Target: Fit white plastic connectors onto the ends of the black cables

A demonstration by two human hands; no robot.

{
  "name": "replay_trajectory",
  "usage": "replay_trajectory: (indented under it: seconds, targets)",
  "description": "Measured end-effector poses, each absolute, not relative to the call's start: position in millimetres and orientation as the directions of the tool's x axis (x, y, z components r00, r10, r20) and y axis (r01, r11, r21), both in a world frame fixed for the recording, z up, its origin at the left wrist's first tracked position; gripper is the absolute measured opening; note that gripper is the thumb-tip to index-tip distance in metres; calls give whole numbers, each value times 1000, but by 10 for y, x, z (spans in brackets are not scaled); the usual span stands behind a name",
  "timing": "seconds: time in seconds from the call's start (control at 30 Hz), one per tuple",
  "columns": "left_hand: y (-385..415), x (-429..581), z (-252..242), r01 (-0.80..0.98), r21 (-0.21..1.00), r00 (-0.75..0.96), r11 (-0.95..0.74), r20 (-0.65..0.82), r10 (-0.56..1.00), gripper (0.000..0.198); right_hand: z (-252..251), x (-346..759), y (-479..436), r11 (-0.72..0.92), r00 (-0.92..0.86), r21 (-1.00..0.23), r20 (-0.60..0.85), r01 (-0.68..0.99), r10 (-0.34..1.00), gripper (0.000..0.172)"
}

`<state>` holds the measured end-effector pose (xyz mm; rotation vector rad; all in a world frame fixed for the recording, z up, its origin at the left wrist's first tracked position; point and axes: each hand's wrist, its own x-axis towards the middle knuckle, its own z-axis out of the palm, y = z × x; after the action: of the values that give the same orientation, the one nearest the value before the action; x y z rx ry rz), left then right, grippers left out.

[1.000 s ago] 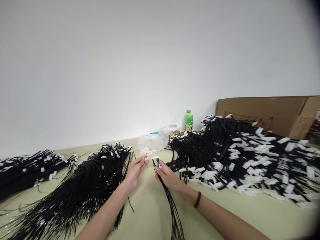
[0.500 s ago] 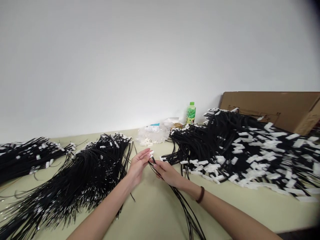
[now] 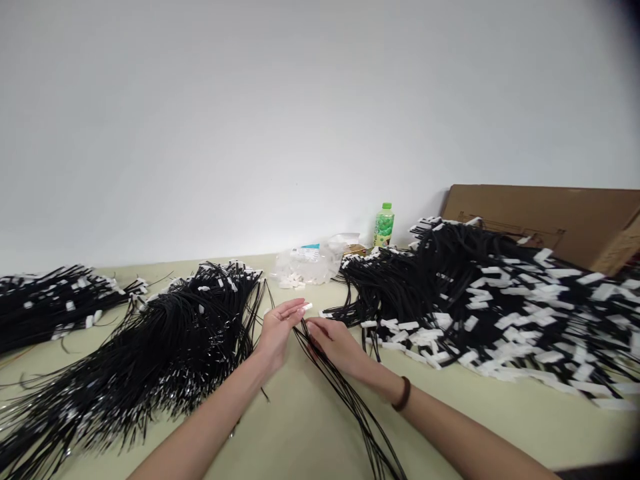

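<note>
In front of me my left hand point(image 3: 279, 328) pinches a small white connector housing point(image 3: 307, 307) between thumb and fingertips. Close beside it, my right hand point(image 3: 334, 341) is closed around several thin black wires point(image 3: 357, 407), which trail down over the table toward the front edge. The wire tips reach up near the left thumb. Whether any wire sits inside the housing I cannot tell at this size. A dark band point(image 3: 402, 393) circles the right wrist.
Heaps of black wires point(image 3: 170, 333) lie on the left. A larger pile of black cables with white ends point(image 3: 440, 280) spreads on the right before a cardboard box point(image 3: 540, 217). A clear plastic bag point(image 3: 320, 263) of white pieces and a green-capped bottle point(image 3: 383, 225) stand near the wall.
My left hand now shows the white housing tilted and further out from the fingertips. The wires in my right hand fan out more visibly below it. The view has shifted slightly.
</note>
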<state>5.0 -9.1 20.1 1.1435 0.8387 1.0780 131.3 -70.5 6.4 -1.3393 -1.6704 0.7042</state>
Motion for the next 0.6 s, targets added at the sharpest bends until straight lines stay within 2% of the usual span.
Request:
replay_trajectory:
  seconds: [0.07, 0.1, 0.17, 0.23, 0.3, 0.37, 0.5, 0.6]
  targets:
    - [-10, 42, 212, -205, 979, 211, 12, 33, 977, 36, 74, 1321, -725, 233, -83, -864, 219, 447, 972, 34]
    - [45, 42, 224, -170, 985, 164, -31, 60, 985, 33, 73, 1321, -739, 218, -116, -876, 186, 430, 976, 39]
    - [173, 61, 254, 17, 986, 163, -167, 162, 973, 27, 55, 1309, -767, 234, -177, -864, 171, 447, 969, 62]
    - [305, 113, 276, 87, 976, 212, -202, 180, 961, 20, 13, 1281, -785, 304, -186, -783, 241, 543, 952, 72]
    - [411, 190, 280, 147, 963, 273, -227, 181, 945, 11, -41, 1246, -780, 363, -176, -684, 329, 633, 928, 65]
    - [465, 266, 295, 202, 946, 310, -252, 183, 933, 8, -65, 1224, -760, 392, -167, -636, 384, 665, 908, 52]
    - [384, 250, 555, 246, 912, 288, -328, 255, 923, 14, 175, 1333, -823, 447, -135, -635, 477, 631, 868, 32]
    - [225, -53, 939, 197, 888, 211, -416, 376, 902, 17, 542, 1571, -1063, 508, 38, -696, 607, 507, 794, 29]
